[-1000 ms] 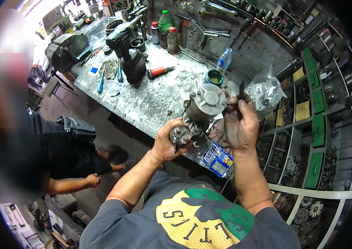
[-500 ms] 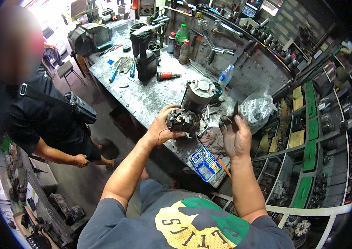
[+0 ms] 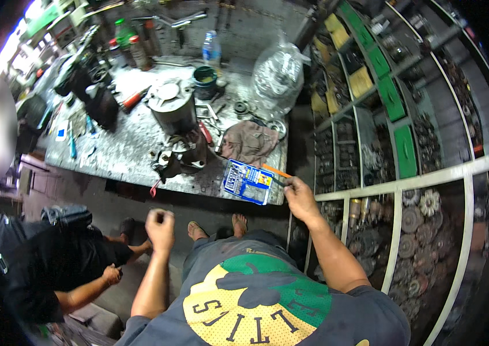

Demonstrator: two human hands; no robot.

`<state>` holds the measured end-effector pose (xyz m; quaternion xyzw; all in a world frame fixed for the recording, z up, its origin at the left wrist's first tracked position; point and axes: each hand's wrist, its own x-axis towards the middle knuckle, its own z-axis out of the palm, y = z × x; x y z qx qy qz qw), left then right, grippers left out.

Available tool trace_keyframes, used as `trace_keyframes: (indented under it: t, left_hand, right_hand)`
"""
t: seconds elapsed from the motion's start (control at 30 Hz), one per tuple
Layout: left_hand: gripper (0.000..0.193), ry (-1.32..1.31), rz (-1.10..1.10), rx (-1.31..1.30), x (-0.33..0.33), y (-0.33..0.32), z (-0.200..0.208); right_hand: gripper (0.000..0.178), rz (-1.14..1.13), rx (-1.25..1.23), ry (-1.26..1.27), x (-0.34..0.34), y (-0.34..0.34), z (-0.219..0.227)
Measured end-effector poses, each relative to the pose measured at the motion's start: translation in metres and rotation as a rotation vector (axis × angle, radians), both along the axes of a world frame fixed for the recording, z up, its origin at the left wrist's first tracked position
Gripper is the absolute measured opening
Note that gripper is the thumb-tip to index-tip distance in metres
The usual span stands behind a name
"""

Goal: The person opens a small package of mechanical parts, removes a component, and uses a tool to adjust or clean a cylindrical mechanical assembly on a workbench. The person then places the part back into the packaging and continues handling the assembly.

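Observation:
A starter motor (image 3: 174,118) stands on the workbench, its pale round end cap up and its dark lower housing near the front edge. A short reddish wire (image 3: 155,187) hangs from it over the edge. My left hand (image 3: 160,230) is off the bench, in front of the motor, with its fingers curled and nothing showing in them. At the bench's front right corner my right hand (image 3: 301,199) pinches a thin dark strip (image 3: 277,181); its kind is unclear. The strip lies over a blue-and-white package (image 3: 248,182), beside an orange stick (image 3: 277,170).
Behind the package lies a brown rag (image 3: 249,141). A clear plastic bag (image 3: 279,78), a water bottle (image 3: 211,49) and a dark green cup (image 3: 204,82) stand farther back. A black power tool (image 3: 97,101) is at left. Parts shelves (image 3: 394,184) line the right; another person (image 3: 42,265) stands at left.
My left hand has let go of the motor and drawn back toward me. My right hand has come down to the package with the dark strip. The view has shifted right and downward.

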<state>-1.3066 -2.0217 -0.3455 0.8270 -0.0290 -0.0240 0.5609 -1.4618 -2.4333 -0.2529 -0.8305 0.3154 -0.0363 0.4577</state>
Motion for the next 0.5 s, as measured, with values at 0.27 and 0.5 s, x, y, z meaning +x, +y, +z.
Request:
trace_keyframes:
  t: [0.27,0.5]
  left_hand:
    - [0.059,0.248,-0.186,-0.019,-0.023,-0.145,0.012]
    - [0.040,0.493,-0.172,-0.036,-0.034,-0.178,0.019]
  right_hand:
    - [0.025,0.113,-0.147,0.008,0.007,0.016,-0.022]
    - [0.020,0.150,0.079,-0.127,0.043,-0.008,-0.039]
